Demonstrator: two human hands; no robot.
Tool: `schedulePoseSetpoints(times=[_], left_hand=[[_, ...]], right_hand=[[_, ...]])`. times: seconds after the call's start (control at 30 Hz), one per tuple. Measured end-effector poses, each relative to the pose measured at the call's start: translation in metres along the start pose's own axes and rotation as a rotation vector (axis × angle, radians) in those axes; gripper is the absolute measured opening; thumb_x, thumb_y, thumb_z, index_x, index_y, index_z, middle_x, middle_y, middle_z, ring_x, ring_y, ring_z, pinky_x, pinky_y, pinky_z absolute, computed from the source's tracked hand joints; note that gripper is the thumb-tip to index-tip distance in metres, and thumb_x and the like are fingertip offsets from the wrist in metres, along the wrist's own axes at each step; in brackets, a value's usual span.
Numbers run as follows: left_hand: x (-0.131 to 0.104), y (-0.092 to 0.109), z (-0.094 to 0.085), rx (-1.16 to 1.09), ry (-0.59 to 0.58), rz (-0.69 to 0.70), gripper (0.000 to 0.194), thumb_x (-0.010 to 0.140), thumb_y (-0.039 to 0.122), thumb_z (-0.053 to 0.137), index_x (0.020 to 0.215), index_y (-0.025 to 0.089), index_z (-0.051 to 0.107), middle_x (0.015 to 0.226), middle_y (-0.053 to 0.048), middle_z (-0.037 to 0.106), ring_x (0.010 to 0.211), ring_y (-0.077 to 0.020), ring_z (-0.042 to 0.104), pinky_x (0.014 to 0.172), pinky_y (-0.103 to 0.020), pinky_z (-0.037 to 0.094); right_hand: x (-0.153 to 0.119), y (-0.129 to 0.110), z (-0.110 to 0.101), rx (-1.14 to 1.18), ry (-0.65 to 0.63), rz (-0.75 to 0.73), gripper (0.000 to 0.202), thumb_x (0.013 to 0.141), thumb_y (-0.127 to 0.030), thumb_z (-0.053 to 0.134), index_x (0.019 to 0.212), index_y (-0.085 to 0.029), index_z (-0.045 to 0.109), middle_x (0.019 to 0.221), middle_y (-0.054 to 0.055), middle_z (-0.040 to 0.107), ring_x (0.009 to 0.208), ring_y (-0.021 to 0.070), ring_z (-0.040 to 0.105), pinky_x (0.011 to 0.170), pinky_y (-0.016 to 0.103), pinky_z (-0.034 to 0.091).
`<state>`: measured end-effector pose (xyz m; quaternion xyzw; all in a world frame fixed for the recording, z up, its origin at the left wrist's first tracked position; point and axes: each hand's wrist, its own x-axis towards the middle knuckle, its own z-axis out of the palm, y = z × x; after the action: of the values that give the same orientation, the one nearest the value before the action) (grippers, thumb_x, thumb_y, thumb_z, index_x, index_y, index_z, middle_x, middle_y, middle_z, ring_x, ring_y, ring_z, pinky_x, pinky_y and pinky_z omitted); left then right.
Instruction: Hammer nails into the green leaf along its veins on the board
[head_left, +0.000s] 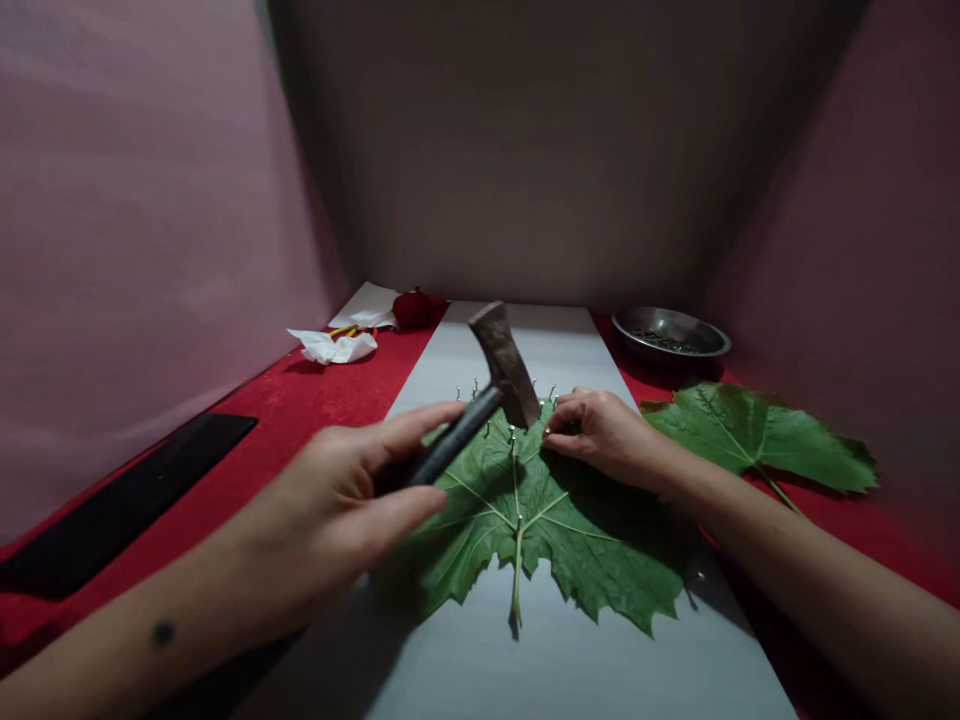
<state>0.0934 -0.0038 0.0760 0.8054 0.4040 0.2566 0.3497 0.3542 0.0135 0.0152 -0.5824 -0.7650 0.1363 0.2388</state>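
Note:
My left hand [360, 490] is wrapped round the dark handle of a hammer [504, 365], whose head is raised above a large green leaf [555, 510]. The leaf lies on a long white board [480, 660], with several small nails [513, 434] standing in it and along its far edge. At the leaf's upper right, my right hand [592, 430] pinches a small nail [547, 432], of which only a tip shows between thumb and finger.
A metal bowl [671, 333] of nails stands at the back right, near a second leaf [757, 435] on the red cloth [330, 395]. Crumpled white paper [337, 346] and a dark red object [412, 309] lie back left. A black flat object [135, 500] lies left.

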Motion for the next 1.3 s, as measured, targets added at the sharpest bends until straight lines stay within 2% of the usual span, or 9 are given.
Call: schedulePoseSetpoints(times=[0.1,0.27,0.43,0.6,0.67,0.8,0.9,1.07,1.3], left_hand=[[0.001,0.013,0.012,0.055,-0.119,0.026,0.05,0.079,0.022,0.055,0.128,0.023,0.055,0.077,-0.001,0.071,0.071,-0.018,0.066,0.056,-0.024,0.053],[0.005,0.021,0.021,0.219,-0.043,0.218,0.05,0.08,0.019,0.051,0.13,0.018,0.052,0.104,-0.006,0.07,0.084,-0.0167,0.066,0.073,-0.024,0.054],[0.009,0.018,0.02,0.343,-0.158,0.227,0.05,0.08,0.014,0.047,0.129,0.018,0.052,0.092,-0.003,0.072,0.075,-0.0144,0.067,0.066,-0.022,0.053],[0.004,0.031,0.01,0.396,-0.001,0.295,0.047,0.083,0.022,0.05,0.13,0.022,0.051,0.102,-0.002,0.071,0.082,-0.0145,0.066,0.066,-0.02,0.052],[0.003,0.035,0.01,0.397,0.004,0.322,0.048,0.082,0.02,0.051,0.13,0.022,0.051,0.106,-0.002,0.07,0.085,-0.0144,0.066,0.07,-0.019,0.052],[0.002,0.035,0.014,0.339,-0.077,0.244,0.048,0.081,0.02,0.051,0.13,0.02,0.052,0.103,-0.003,0.071,0.085,-0.0161,0.067,0.071,-0.023,0.053],[-0.002,0.031,0.014,0.327,-0.078,0.192,0.049,0.081,0.023,0.051,0.131,0.02,0.051,0.1,-0.004,0.071,0.085,-0.0183,0.067,0.07,-0.026,0.054],[-0.006,0.027,0.011,0.313,-0.083,0.165,0.049,0.082,0.021,0.05,0.131,0.019,0.051,0.103,-0.006,0.071,0.088,-0.0185,0.067,0.074,-0.028,0.054],[0.002,0.024,0.022,0.359,-0.122,0.25,0.051,0.079,0.014,0.047,0.129,0.013,0.051,0.103,-0.008,0.07,0.088,-0.0186,0.066,0.073,-0.028,0.052]], right_hand=[[0.0,0.0,0.0,0.031,0.003,0.021,0.013,0.072,-0.018,0.058,0.062,-0.018,0.066,0.065,0.002,0.064,0.067,0.0132,0.056,0.063,0.025,0.04],[0.0,0.0,0.0,0.078,-0.01,0.065,0.011,0.07,-0.018,0.059,0.066,-0.016,0.069,0.066,0.002,0.065,0.063,0.0124,0.055,0.058,0.024,0.038],[0.002,-0.001,0.0,-0.013,-0.039,0.062,0.013,0.069,-0.018,0.06,0.068,-0.017,0.072,0.065,0.004,0.065,0.064,0.0132,0.054,0.061,0.025,0.037],[0.002,-0.004,-0.003,-0.046,-0.066,0.079,0.016,0.069,-0.013,0.059,0.073,-0.016,0.074,0.072,0.006,0.067,0.062,0.0115,0.052,0.062,0.026,0.035],[0.001,-0.006,-0.003,-0.102,-0.063,0.043,0.015,0.07,-0.013,0.058,0.071,-0.017,0.073,0.07,0.005,0.066,0.065,0.0126,0.052,0.067,0.028,0.033],[0.002,-0.012,-0.002,-0.27,-0.005,0.021,0.012,0.071,-0.017,0.058,0.07,-0.018,0.07,0.067,0.007,0.063,0.078,0.0202,0.049,0.074,0.034,0.028],[0.003,-0.014,-0.003,-0.285,-0.04,0.024,0.01,0.072,-0.017,0.06,0.067,-0.019,0.068,0.07,0.008,0.063,0.086,0.023,0.048,0.076,0.036,0.026],[0.005,-0.011,-0.004,-0.208,-0.071,-0.023,0.011,0.072,-0.017,0.064,0.062,-0.021,0.068,0.071,0.004,0.066,0.082,0.0193,0.05,0.08,0.037,0.024],[0.004,-0.012,-0.005,-0.222,-0.07,0.012,0.008,0.069,-0.019,0.064,0.064,-0.02,0.069,0.067,0.002,0.065,0.066,0.0141,0.049,0.076,0.033,0.028]])
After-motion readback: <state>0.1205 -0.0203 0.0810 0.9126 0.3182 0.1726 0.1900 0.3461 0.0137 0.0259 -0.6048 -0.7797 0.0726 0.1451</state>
